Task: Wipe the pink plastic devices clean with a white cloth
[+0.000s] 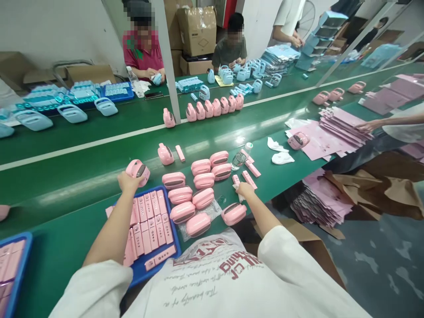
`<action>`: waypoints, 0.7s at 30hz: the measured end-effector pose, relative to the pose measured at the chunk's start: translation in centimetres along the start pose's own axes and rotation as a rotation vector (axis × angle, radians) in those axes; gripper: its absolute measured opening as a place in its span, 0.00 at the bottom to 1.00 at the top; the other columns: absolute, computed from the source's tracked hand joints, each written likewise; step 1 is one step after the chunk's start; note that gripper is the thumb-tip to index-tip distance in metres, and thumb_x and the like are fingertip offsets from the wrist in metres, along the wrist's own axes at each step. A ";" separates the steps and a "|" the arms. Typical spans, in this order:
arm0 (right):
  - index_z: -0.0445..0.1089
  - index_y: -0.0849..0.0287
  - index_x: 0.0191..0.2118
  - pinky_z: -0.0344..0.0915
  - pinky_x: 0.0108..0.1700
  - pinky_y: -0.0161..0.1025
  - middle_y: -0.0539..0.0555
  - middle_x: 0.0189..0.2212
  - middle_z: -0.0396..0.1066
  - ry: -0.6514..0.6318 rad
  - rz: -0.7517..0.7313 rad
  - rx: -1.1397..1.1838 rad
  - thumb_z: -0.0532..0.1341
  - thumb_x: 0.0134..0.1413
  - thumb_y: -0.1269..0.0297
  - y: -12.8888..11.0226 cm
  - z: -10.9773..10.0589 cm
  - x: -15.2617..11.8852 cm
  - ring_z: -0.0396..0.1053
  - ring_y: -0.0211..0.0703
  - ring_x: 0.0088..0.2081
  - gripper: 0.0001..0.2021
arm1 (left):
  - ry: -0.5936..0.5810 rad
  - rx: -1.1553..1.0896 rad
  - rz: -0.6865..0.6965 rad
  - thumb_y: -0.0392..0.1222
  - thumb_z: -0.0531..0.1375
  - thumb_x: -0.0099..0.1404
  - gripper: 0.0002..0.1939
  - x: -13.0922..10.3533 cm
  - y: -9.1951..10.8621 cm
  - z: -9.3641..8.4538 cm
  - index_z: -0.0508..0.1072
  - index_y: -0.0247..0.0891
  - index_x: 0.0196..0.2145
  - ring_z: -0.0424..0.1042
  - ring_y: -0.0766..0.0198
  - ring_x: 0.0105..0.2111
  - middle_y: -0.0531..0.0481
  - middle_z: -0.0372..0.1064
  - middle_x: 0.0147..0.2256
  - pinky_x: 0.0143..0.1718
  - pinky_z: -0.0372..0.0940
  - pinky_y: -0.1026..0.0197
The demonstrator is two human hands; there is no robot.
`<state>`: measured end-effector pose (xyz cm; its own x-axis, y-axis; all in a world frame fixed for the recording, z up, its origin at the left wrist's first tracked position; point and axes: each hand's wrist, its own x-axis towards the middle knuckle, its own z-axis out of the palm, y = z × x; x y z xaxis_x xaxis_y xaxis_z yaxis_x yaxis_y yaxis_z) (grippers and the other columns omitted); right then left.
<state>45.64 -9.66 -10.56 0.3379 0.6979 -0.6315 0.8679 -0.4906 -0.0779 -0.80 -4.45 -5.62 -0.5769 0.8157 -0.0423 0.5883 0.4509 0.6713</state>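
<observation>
My left hand (128,182) is closed round a pink handled device (139,172) with a dark panel, above the far edge of a blue tray (176,240). Several pink button sticks (145,236) lie in rows in that tray. On the right, my right hand (245,191) has its fingers closed at the lower end of a pink stick (236,179); something white shows under the fingers. Another pink stick (249,180) lies beside it. Between my hands sit several pink devices (203,198), partly on clear plastic. One more pink device (233,213) is near my right wrist.
A water bottle (241,157) and white cloths (281,157) are beyond my right hand. Pink devices (217,107) line the green conveyor (132,148) near a metal post (170,62). Co-workers across handle blue devices; at right, a person's hand (366,126) touches pink cartons (344,130).
</observation>
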 end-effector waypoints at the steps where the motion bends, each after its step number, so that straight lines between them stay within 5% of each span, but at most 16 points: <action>1: 0.66 0.61 0.52 0.69 0.49 0.50 0.57 0.51 0.67 -0.009 0.002 0.008 0.59 0.60 0.59 0.0 -0.1 0.2 0.69 0.46 0.49 0.17 | 0.020 0.023 -0.033 0.40 0.71 0.34 0.33 1.1 0.3 0.2 0.49 0.43 0.27 0.63 0.41 0.50 0.45 0.60 0.35 0.44 0.64 0.46; 6: 0.71 0.65 0.42 0.69 0.43 0.44 0.57 0.39 0.74 -0.042 -0.040 0.144 0.63 0.55 0.59 1.6 -1.6 -0.3 0.72 0.45 0.42 0.14 | 0.150 0.024 -0.159 0.42 0.69 0.42 0.30 4.7 0.3 0.8 0.47 0.44 0.27 0.58 0.43 0.53 0.42 0.58 0.39 0.45 0.63 0.49; 10: 0.73 0.65 0.32 0.66 0.33 0.37 0.57 0.28 0.74 -0.108 -0.103 0.330 0.66 0.43 0.66 4.4 -3.4 -2.6 0.73 0.47 0.34 0.09 | 0.207 -0.001 -0.209 0.46 0.66 0.48 0.24 6.4 -0.9 0.7 0.52 0.41 0.31 0.56 0.40 0.55 0.39 0.56 0.45 0.48 0.60 0.41; 14: 0.67 0.60 0.27 0.63 0.28 0.34 0.50 0.23 0.69 -0.252 -0.190 0.497 0.62 0.42 0.63 5.6 -4.8 -5.5 0.67 0.39 0.27 0.06 | 0.245 -0.018 -0.194 0.55 0.65 0.51 0.26 6.7 -0.6 0.1 0.59 0.37 0.39 0.51 0.31 0.58 0.36 0.53 0.54 0.48 0.53 0.33; 16: 0.65 0.59 0.28 0.62 0.28 0.33 0.48 0.22 0.67 -0.313 -0.281 0.607 0.62 0.40 0.59 4.6 -4.9 -6.6 0.65 0.37 0.26 0.10 | 0.282 -0.045 0.026 0.59 0.61 0.55 0.27 5.4 0.6 0.0 0.62 0.38 0.45 0.46 0.30 0.60 0.36 0.52 0.57 0.51 0.49 0.30; 18: 0.64 0.59 0.29 0.60 0.28 0.32 0.46 0.22 0.65 -0.392 -0.427 0.714 0.64 0.36 0.58 2.2 -4.7 -7.5 0.62 0.35 0.26 0.13 | 0.218 -0.042 0.416 0.57 0.58 0.59 0.28 2.4 2.2 0.4 0.62 0.38 0.51 0.44 0.32 0.61 0.34 0.52 0.58 0.55 0.46 0.30; 19: 0.65 0.59 0.29 0.59 0.28 0.32 0.46 0.23 0.64 -0.447 -0.512 0.747 0.64 0.35 0.58 0.6 -4.4 -7.8 0.61 0.34 0.26 0.14 | 0.082 -0.006 0.671 0.55 0.55 0.62 0.29 0.4 3.0 0.8 0.59 0.35 0.55 0.45 0.33 0.62 0.31 0.51 0.59 0.56 0.45 0.29; 21: 0.66 0.60 0.30 0.58 0.28 0.31 0.46 0.23 0.63 -0.572 -0.673 0.735 0.64 0.34 0.60 -3.0 -3.8 -8.4 0.59 0.33 0.26 0.14 | -0.126 0.035 0.913 0.52 0.59 0.58 0.30 -4.4 4.6 1.8 0.62 0.37 0.55 0.55 0.45 0.60 0.38 0.59 0.56 0.60 0.52 0.41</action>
<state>41.61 -12.03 -2.07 -0.4917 0.6874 -0.5345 0.3242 -0.4252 -0.8450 5.49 -5.35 -3.69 0.1845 0.8927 0.4111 0.8027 -0.3782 0.4612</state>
